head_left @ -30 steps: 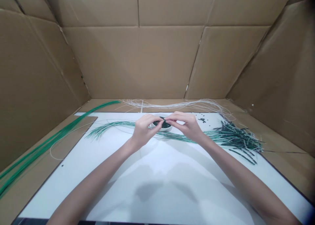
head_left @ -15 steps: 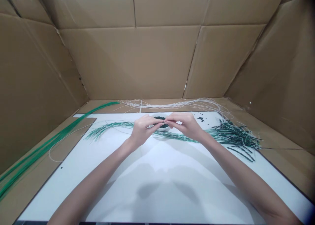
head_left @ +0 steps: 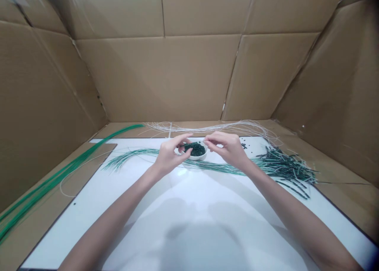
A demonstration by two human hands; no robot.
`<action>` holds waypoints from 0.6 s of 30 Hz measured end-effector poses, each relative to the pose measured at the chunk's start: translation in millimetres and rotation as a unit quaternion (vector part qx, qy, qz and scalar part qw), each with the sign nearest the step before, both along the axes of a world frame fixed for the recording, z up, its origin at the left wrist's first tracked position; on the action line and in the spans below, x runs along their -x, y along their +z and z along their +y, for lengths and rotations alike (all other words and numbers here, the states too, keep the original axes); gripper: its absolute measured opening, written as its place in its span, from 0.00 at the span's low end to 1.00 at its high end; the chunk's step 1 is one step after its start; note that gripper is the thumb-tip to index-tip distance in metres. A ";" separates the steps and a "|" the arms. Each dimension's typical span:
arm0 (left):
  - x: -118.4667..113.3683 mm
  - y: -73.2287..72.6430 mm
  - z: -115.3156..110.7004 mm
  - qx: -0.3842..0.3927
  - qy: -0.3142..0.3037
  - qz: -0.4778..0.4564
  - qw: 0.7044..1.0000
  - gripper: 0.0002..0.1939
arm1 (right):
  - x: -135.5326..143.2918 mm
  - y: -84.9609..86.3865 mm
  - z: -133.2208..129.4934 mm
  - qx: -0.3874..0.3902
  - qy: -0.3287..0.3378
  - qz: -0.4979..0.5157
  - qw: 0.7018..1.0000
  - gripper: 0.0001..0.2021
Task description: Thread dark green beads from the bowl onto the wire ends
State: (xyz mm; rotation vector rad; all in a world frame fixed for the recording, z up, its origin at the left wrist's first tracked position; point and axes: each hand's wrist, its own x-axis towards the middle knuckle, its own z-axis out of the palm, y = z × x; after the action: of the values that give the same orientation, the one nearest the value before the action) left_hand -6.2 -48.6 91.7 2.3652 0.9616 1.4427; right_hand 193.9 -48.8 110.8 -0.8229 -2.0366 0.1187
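Observation:
A small white bowl (head_left: pixel 199 158) full of dark green beads (head_left: pixel 194 148) stands between my two hands. My left hand (head_left: pixel 172 151) is at its left side, thumb and forefinger spread apart over the beads. Dark bits show by its curled fingers, but I cannot tell whether they are held. At the bowl's right rim my right hand (head_left: pixel 226 145) is closed in a pinch; what lies between the fingertips is too small to make out. Long green wires (head_left: pixel 213 167) run along the table just in front of the bowl, passing beneath my right wrist.
At the right, the wires end in a heap of dark beaded strands (head_left: pixel 284 164). White wires (head_left: pixel 204 128) lie along the back edge. Another green wire bundle (head_left: pixel 56 178) crosses the left side. Cardboard walls (head_left: pixel 166 77) enclose the white tabletop (head_left: pixel 133 223). Loose beads (head_left: pixel 244 146) lie behind my right hand.
The fingertips of both hands, which met above the bowl, have come apart. My left thumb and forefinger have spread, while my right hand has shifted slightly right, still pinched.

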 end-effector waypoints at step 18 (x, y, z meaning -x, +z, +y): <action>8.4 -2.2 12.4 0.111 0.019 -0.019 0.993 0.11 | -10.0 -5.5 16.3 0.032 -0.040 0.040 0.998 0.07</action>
State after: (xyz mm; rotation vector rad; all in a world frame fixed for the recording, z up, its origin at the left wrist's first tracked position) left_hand -14.7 -36.1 89.5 2.1632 1.1014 1.3127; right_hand 203.9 -32.5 105.3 -0.9229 -1.9314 0.1697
